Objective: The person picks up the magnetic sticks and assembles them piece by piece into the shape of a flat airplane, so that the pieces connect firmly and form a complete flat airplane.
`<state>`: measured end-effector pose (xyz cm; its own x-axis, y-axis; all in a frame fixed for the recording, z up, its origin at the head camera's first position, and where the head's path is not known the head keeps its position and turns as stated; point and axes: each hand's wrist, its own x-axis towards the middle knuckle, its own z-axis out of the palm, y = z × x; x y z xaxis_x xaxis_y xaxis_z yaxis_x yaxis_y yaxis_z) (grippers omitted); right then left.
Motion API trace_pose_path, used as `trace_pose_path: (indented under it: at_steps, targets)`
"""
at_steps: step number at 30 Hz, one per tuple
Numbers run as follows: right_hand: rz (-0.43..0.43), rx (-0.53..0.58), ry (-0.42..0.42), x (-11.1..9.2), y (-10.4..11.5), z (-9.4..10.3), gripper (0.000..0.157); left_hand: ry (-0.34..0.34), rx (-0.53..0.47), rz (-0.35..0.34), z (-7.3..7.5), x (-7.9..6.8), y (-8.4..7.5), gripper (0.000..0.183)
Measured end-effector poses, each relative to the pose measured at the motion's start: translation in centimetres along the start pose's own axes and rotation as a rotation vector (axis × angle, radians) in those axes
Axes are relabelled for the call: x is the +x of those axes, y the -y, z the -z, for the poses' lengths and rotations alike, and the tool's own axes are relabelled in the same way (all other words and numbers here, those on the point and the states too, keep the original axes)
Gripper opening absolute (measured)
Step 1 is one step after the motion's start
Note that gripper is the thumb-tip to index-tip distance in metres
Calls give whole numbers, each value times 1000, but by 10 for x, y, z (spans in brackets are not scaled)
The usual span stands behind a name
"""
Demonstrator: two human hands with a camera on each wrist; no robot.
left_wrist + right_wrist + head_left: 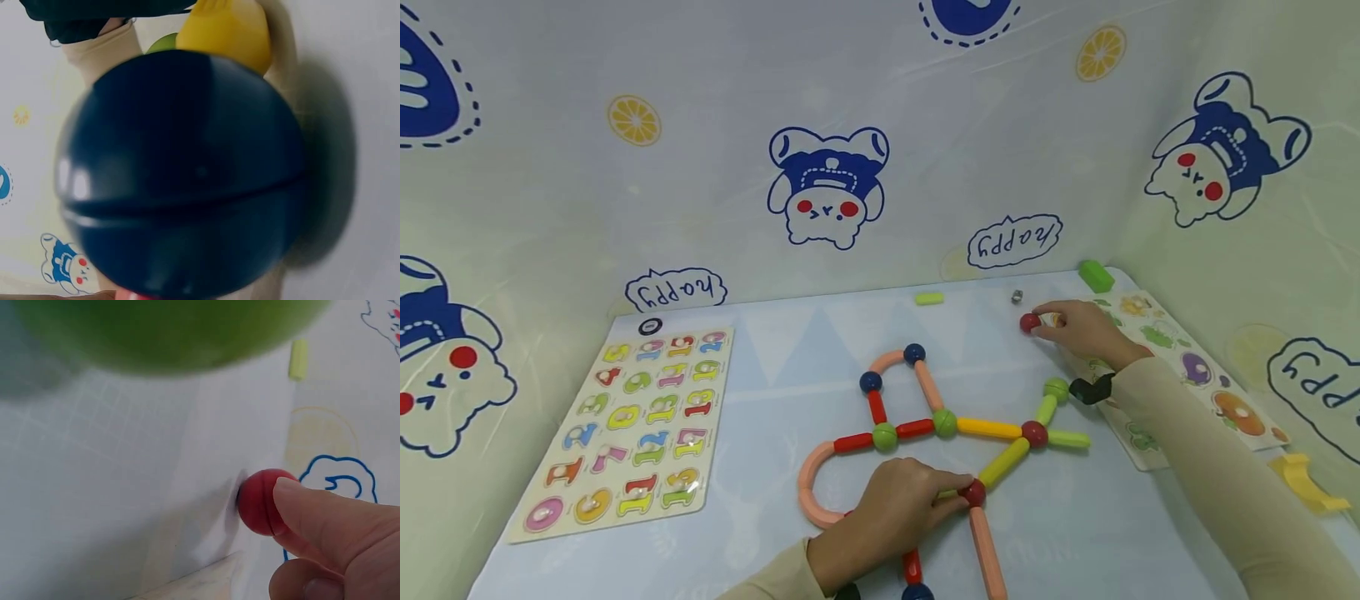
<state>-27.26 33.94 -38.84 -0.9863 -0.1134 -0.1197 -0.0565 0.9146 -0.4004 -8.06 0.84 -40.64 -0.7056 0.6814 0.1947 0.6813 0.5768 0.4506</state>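
In the head view, my left hand (898,508) pinches a red ball (974,492) in a joined figure of coloured rods and balls. A yellow-green rod partly shows between its finger and thumb. A yellow rod (1006,463) joins this ball to another red ball (1034,434). At the back right, my right hand (1090,329) holds a loose red ball (1029,323) between thumb and finger. The right wrist view shows this red ball (262,501) close to the table surface. A large dark blue ball (181,175) fills most of the left wrist view, hiding the left fingers.
A number puzzle board (625,433) lies on the left. A fruit-and-vegetable board (1195,367) lies partly under the right arm. Toward the back are a yellow-green rod (929,298), a small metal piece (1017,296) and a green block (1096,277). A yellow curved block (1307,483) sits at right.
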Motion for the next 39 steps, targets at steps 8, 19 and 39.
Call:
trace_pose_path:
  at_steps: [8,19,39]
  targets:
    - [-39,-30,11,0,4,0,45,-5,1,2,-1,-1,0,31]
    - [25,-18,-90,-85,-13,13,53,5,3,16,0,0,0,32]
    - [-33,29,-128,-194,-17,-28,46,-7,3,4,-2,-1,-1,32]
